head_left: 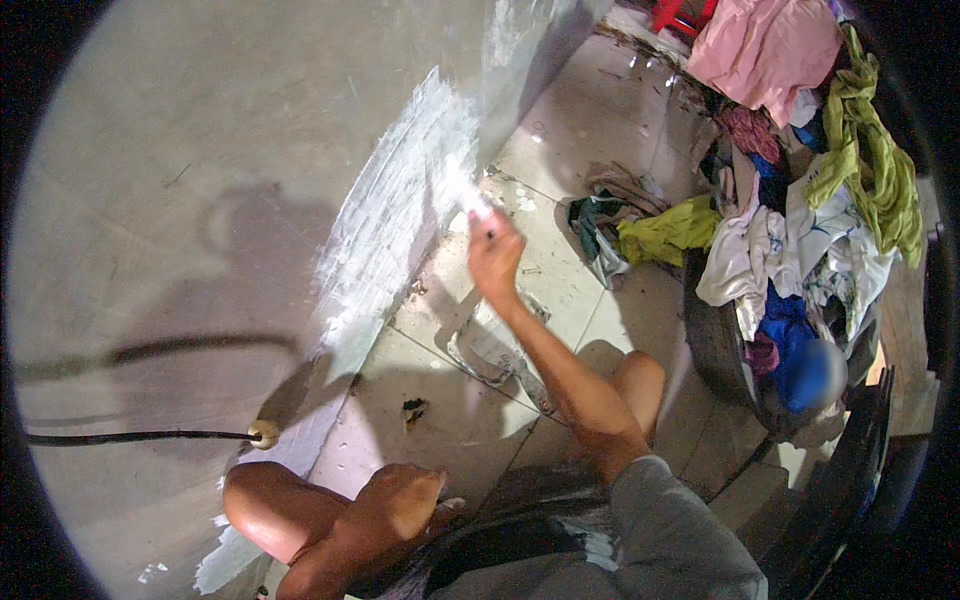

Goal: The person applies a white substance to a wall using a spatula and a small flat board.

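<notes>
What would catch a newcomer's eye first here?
Probably the bright white patch low on the grey wall, with the right hand holding a blurred tool at or near its edge. Next, the colourful heap of cloths at the upper right, partly over a dark container.

Person wore a grey top (690,560) w/ a short R sleeve (655,505), plain, hem abt. just above the elbow. Whitish streaks (598,550) marked the lap area, next to blk cloth (510,548), garment type unclear. L hand (405,500), R hand (496,255), forearms & knees were bare.
</notes>
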Action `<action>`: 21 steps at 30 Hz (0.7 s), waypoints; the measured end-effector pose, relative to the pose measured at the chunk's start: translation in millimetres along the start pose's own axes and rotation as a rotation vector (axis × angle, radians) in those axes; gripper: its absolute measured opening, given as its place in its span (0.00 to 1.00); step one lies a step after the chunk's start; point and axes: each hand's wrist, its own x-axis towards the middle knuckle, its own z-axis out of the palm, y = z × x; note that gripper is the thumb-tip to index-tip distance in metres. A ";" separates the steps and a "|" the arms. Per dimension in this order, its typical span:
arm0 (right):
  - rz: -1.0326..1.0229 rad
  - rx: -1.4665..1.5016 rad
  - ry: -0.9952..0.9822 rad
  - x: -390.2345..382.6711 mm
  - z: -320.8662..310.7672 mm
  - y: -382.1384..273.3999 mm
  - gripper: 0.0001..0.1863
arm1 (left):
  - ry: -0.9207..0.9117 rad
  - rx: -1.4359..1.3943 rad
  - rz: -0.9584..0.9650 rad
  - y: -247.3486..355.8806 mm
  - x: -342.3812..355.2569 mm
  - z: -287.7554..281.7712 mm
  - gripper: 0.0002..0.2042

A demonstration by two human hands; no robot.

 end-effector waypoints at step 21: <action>0.099 0.088 -0.101 -66.4 46.0 27.8 0.11 | -0.042 -0.196 -0.111 -0.2 13.4 6.7 0.13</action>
